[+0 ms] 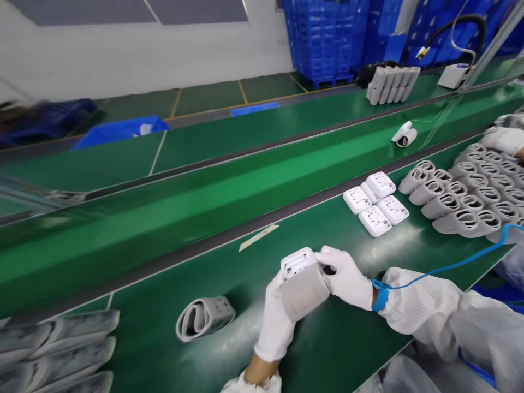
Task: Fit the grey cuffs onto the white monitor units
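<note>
A white blood-pressure monitor (296,262) with a grey cuff (305,292) wrapped round it is grasped by the gloved fingers of both hands, at 1 o'clock from the left hand (274,322) and 9 o'clock from the right hand (346,278), its long axis near 12-to-6 o'clock over the green table (245,289).

Feed's bright and pretty even from my end, looks like overhead factory lighting, with a long pale glare streak down the glossy green conveyor belt (204,180) at 9 o'clock. Just soft shadows under the white-gloved left hand (276,322) and right hand (344,278). The dark blue bundle (49,120) at 10 o'clock smears into blur, and the wide lens bends things near the frame edges.
</note>
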Demonstrator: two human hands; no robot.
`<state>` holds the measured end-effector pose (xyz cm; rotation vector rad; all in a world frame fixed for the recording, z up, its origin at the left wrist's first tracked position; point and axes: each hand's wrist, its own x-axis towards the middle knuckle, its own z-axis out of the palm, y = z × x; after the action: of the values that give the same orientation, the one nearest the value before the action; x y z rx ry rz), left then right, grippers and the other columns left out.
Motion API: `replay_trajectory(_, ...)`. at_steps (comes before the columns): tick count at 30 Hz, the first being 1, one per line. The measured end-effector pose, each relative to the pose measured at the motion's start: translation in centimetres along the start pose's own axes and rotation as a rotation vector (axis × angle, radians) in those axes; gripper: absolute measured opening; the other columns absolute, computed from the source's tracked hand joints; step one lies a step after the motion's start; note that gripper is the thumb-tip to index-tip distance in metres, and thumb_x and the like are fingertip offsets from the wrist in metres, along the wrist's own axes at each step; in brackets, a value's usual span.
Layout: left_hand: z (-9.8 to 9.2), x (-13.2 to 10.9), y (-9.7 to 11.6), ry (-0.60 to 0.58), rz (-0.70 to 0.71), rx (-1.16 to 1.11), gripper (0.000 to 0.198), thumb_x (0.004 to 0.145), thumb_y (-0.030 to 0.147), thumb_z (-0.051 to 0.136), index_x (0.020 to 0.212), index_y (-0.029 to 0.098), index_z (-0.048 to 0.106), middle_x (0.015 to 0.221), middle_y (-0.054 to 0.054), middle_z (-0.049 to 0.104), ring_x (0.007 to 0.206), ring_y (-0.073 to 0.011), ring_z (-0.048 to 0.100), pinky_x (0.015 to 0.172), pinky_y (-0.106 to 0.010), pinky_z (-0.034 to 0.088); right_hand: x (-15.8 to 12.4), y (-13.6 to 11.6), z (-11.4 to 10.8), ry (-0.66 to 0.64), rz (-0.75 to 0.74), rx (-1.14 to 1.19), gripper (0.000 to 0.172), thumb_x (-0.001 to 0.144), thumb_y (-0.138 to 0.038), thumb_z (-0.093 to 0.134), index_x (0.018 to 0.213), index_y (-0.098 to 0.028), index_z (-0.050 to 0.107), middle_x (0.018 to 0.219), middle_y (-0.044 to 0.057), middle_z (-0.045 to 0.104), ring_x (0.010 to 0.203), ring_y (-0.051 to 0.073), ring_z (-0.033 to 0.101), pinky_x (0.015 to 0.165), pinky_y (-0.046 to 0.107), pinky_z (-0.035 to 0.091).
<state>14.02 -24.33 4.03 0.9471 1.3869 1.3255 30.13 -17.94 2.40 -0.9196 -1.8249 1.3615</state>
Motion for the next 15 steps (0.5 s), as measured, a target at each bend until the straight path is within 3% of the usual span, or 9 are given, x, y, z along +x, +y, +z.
replay_trajectory(4, 0.6, 0.1, -0.8, 0.103, -0.077, -0.110, 0.048, 0.077, 0.046, 0.085, 0.114, 0.016, 0.079, 0.120, -0.012, 0.078, 0.112, -0.0314, 0.072, 0.098, -0.037, 0.058, 0.5, -0.1, 0.0, 0.006, -0.019, -0.038, 0.007, 0.092, -0.020, 0.067, 0.092, -0.017, 0.073, 0.077, -0.002, 0.042, 0.071, 0.014, 0.047, 0.065, 0.028, 0.037)
replay_trajectory(8, 0.9, -0.4, -1.9, 0.242, -0.195, -0.305, 0.050, 0.075, 0.047, 0.087, 0.114, 0.015, 0.080, 0.110, -0.011, 0.080, 0.095, -0.0278, 0.075, 0.083, -0.034, 0.061, 0.4, -0.7, -1.3, -0.063, -0.105, -0.103, 0.023, 0.102, -0.027, 0.054, 0.089, -0.018, 0.071, 0.078, 0.000, 0.048, 0.075, 0.015, 0.050, 0.072, 0.029, 0.040)
replay_trajectory(12, 0.5, -0.3, -1.5, 0.117, -0.215, -0.243, 0.039, 0.071, 0.029, 0.089, 0.107, 0.016, 0.083, 0.111, -0.010, 0.081, 0.101, -0.0300, 0.076, 0.088, -0.035, 0.061, -0.2, -0.7, -2.0, -0.098, -0.152, -0.164, 0.004, 0.087, -0.020, 0.067, 0.088, -0.019, 0.071, 0.077, -0.002, 0.050, 0.071, 0.013, 0.050, 0.066, 0.026, 0.038)
replay_trajectory(15, 0.5, 0.7, -1.1, 0.060, -0.134, -0.151, 0.030, 0.069, 0.023, 0.089, 0.098, 0.017, 0.083, 0.113, -0.010, 0.081, 0.107, -0.0315, 0.075, 0.097, -0.039, 0.059, -0.2, -0.2, -1.7, -0.015, -0.172, -0.209, 0.003, 0.081, -0.018, 0.072, 0.084, -0.018, 0.071, 0.075, -0.002, 0.049, 0.068, 0.013, 0.048, 0.063, 0.027, 0.036)
